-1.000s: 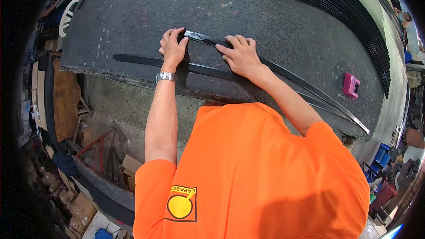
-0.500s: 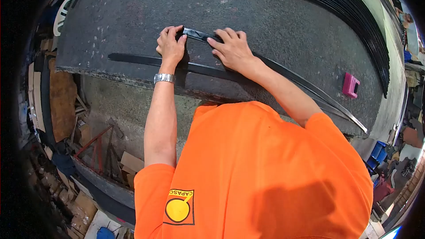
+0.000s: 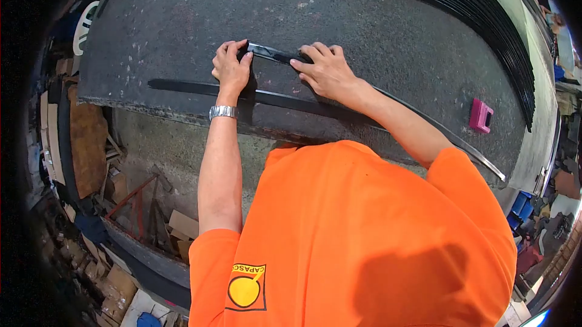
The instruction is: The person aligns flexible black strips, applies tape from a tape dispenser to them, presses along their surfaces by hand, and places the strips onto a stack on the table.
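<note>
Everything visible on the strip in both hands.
Long, narrow, black strip, glossy and silvery toward one end; material unclear. The left hand pinches that end; the right hand holds it farther along. Partly hidden by the right forearm, it slants to a bright tip near the edge of the worktop.

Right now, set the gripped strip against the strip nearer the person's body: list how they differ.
The gripped strip is held by the left grip and right grip; the nearer strip lies unheld. The gripped strip shows a bright glossy stretch; the nearer strip looks mostly dull black. Both are long, narrow and dark.
</note>
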### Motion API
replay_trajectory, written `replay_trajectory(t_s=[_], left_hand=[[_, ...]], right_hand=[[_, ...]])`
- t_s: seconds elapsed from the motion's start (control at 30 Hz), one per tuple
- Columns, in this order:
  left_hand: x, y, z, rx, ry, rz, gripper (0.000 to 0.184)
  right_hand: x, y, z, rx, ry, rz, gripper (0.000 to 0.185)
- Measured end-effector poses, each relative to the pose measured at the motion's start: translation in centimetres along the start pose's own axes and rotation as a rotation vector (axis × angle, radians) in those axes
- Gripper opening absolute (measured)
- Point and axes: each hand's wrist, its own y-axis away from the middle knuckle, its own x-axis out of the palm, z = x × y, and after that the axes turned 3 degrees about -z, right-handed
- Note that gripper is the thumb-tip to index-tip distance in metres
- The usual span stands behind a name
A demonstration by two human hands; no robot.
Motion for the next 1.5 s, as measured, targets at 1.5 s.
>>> replay_trajectory(t_s=[1.5], left_hand=[[3.4,3.8,-7.7,-0.212,-0.075,0.061,0.087]], right_hand=[[-1.3,10.1,-2.5,0.197,-0.088,-0.147,0.043]])
